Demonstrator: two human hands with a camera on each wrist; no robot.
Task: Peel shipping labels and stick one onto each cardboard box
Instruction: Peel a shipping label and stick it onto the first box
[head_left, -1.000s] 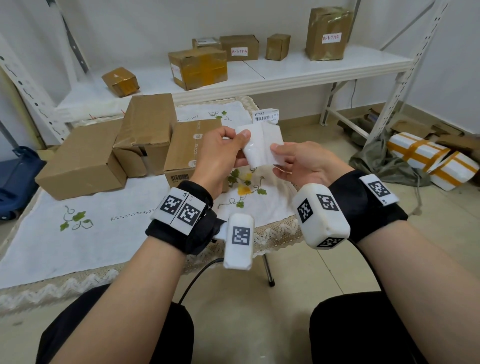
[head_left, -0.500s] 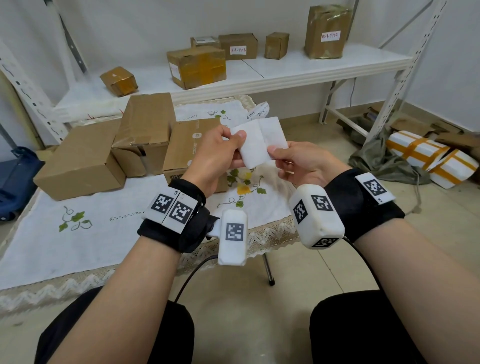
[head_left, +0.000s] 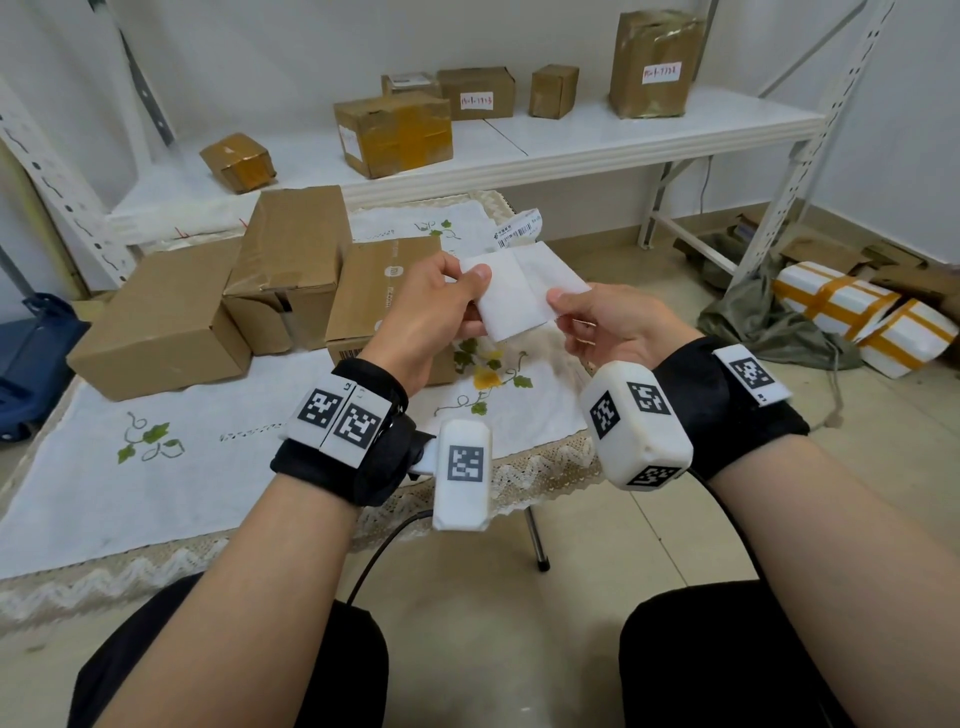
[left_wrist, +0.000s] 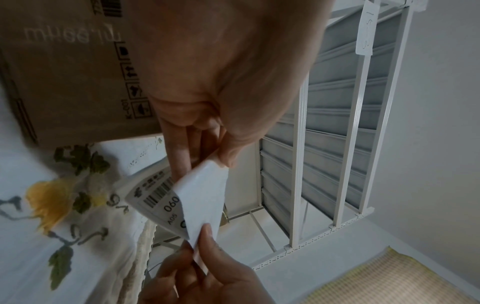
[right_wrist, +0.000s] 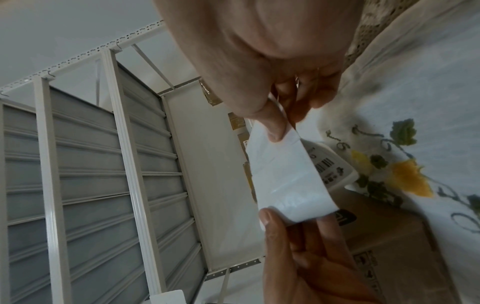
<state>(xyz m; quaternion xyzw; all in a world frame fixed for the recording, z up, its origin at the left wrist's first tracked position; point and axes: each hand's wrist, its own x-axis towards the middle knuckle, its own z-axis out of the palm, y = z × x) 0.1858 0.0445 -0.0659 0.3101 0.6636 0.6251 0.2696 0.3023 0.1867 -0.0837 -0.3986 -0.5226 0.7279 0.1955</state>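
Left hand (head_left: 434, 306) and right hand (head_left: 605, 325) each pinching one edge of label sheet (head_left: 522, 291), above the branded box (head_left: 374, 291). Best peeled slowly, backing kept taut, label uncreased.

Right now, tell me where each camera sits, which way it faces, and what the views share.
Head: looks forward and down at the left hand, right hand, both forearms and the cardboard boxes.
Left wrist: looks along the left hand's fingers at the label sheet.
Right wrist: looks along the right hand at the same sheet.
Shared: sheet pinched by both hands.
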